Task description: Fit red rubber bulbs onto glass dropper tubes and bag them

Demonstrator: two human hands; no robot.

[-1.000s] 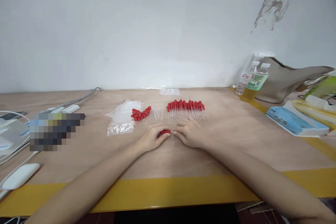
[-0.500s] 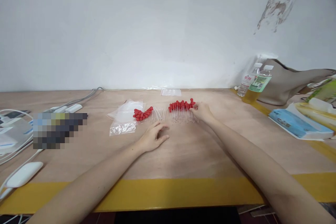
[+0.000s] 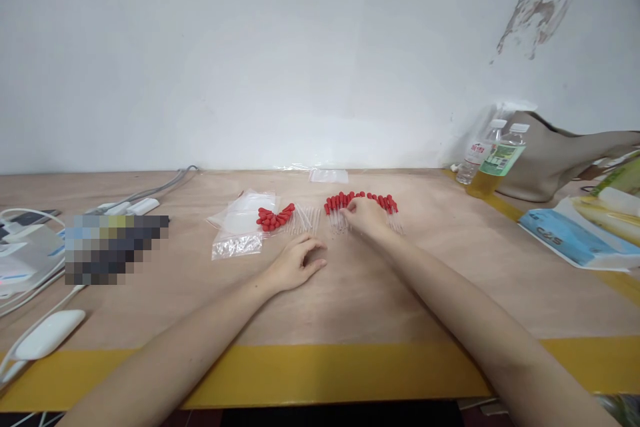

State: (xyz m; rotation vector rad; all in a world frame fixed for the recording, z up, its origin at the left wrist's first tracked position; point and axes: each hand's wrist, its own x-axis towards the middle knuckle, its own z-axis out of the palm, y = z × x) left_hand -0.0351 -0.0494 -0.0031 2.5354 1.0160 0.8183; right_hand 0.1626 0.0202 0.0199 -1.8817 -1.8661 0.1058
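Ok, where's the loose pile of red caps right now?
In the head view the red caps lie left of centre on the table, between the clear bags and the bare glass tubes, just beyond the left hand.

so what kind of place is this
Probably a small hand-assembly or packing bench: a plywood table edged in yellow tape against a bare wall, a row of red-bulbed droppers under the right hand, and loose red bulbs beside clear zip bags.
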